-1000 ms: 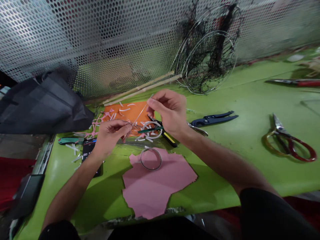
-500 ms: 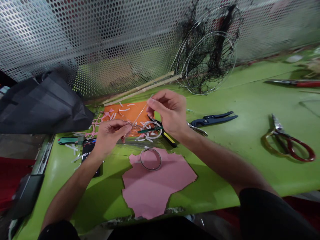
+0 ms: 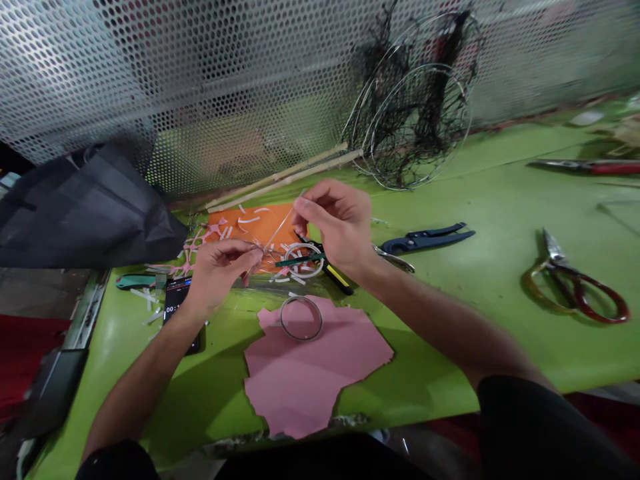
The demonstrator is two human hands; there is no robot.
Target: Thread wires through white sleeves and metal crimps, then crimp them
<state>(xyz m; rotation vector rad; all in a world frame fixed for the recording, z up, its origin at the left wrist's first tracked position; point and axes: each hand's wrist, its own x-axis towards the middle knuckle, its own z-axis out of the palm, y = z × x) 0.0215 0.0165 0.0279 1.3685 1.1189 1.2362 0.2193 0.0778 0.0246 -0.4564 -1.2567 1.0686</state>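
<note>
nearest you, a torn sheet of pink paper (image 3: 310, 380) lies flat on the green table (image 3: 500, 193), and a thin wire ring (image 3: 281, 319) rests on it, set apart from the scraps. your left hand (image 3: 217, 272) pinches a snarl of pink strips (image 3: 260, 252) between thumb and fingertips, seemingly to anchor it, while your right hand (image 3: 341, 223) pinches a fine pale strand (image 3: 281, 227) near its upper end, keeping it raised between your hands. just past them, a white-wrapped ring (image 3: 311, 275) sits among cut scraps on an orange sheet (image 3: 255, 223), beside a black-and-yellow cutter (image 3: 336, 280). to the right, blue-handled pliers (image 3: 425, 240) and red-handled scissors (image 3: 580, 287) lie within reach. farthest off, wire hoops tangled with black netting (image 3: 435, 100) lean against a perforated metal screen (image 3: 175, 87).
</note>
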